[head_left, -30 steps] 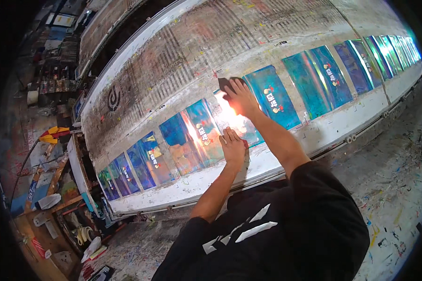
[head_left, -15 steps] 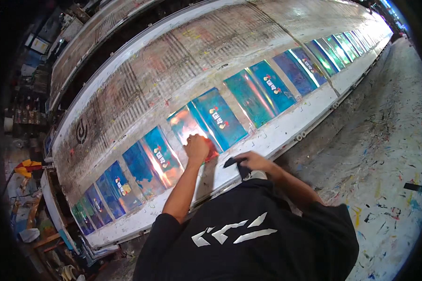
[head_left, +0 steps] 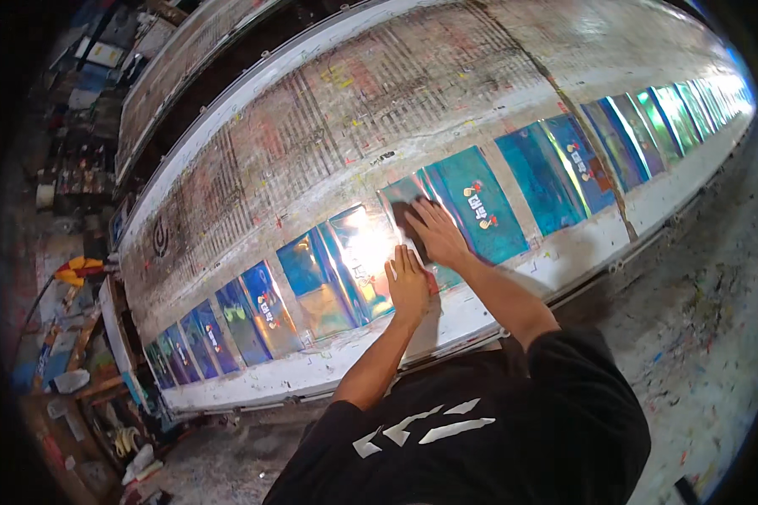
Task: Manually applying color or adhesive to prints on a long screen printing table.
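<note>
My right hand (head_left: 439, 233) presses a black cloth (head_left: 410, 220) down against a shiny iridescent sheet (head_left: 488, 194) on the long table. The cloth is partly hidden beneath its fingers. My left hand (head_left: 408, 283) lies flat with its fingers stretched out, at the left edge of the same sheet, close beside my right hand. This sheet is teal-blue and bears a small printed design in white, red and yellow. Immediately left lies another sheet (head_left: 307, 265), its right half bright with glare.
The long table (head_left: 253, 202) has a stained grey top and a white near edge. More shiny sheets (head_left: 543, 181) line its near side in both directions. A dark seam (head_left: 556, 84) crosses the top. Paint marks speckle the floor (head_left: 691, 337) at right. Clutter stands at far left.
My right hand has come forward from the table's near edge and now presses the cloth onto a sheet. My left hand has flattened out. The view has shifted along the row.
</note>
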The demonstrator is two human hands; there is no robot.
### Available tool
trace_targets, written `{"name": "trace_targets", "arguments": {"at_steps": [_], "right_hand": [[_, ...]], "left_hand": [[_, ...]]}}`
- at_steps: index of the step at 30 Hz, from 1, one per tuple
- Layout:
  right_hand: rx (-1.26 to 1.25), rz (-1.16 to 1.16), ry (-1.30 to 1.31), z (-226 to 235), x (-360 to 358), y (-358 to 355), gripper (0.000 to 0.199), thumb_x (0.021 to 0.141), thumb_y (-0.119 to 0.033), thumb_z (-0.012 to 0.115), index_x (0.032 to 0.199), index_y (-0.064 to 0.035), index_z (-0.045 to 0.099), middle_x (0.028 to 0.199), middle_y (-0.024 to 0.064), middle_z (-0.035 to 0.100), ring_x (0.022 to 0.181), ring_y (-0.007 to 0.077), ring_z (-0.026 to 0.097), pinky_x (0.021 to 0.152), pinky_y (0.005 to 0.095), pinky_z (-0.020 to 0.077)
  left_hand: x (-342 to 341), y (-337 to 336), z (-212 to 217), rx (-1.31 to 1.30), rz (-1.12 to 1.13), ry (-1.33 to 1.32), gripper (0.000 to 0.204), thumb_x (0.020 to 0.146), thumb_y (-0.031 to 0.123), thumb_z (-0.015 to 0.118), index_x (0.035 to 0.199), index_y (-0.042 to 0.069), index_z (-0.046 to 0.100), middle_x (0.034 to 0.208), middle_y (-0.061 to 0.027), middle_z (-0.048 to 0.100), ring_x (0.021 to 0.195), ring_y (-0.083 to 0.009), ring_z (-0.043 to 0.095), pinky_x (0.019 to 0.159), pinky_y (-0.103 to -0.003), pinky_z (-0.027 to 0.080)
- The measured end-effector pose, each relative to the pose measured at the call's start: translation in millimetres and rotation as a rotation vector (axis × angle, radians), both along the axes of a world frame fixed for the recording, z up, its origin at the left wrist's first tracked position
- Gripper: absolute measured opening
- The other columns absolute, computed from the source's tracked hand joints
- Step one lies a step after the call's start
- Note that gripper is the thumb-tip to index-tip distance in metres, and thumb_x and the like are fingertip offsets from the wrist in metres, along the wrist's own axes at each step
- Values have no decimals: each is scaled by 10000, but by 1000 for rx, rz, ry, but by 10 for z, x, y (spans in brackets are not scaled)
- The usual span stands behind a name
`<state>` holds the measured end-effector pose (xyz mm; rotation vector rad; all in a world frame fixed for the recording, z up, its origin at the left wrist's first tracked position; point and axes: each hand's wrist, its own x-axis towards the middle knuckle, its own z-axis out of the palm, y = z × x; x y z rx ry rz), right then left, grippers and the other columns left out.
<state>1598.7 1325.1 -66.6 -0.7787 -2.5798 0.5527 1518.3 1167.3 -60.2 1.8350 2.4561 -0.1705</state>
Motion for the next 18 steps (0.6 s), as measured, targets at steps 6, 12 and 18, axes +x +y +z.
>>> {"name": "trace_targets", "arguments": {"at_steps": [6, 12, 18], "right_hand": [[-12, -31, 19, -90, -483, 950, 562, 895, -131, 554, 1456, -101, 558, 1592, 188, 419, 1498, 369, 359, 1217, 527, 305], [-27, 66, -101, 130, 588, -296, 605, 923, -121, 541, 1520, -49, 476, 1661, 219, 301, 1551, 383, 269, 1236, 545, 262], [-126, 99, -295, 418, 1650, -975, 633, 898, -74, 575, 1523, -60, 470, 1645, 184, 351, 1516, 353, 357, 1211, 434, 367]], "left_hand": [[158, 218, 274, -191, -7, 30, 961, 790, 338, 791, 1518, -133, 376, 1653, -243, 318, 1593, -319, 169, 1260, -562, 180], [123, 158, 152, -234, 31, 24, 626, 967, 175, 545, 1514, -101, 420, 1643, -207, 365, 1588, -328, 196, 1227, -588, 236], [93, 253, -97, -30, 39, -3, 486, 1005, 116, 492, 1426, -125, 494, 1575, -231, 453, 1497, -349, 383, 1184, -544, 340]]}}
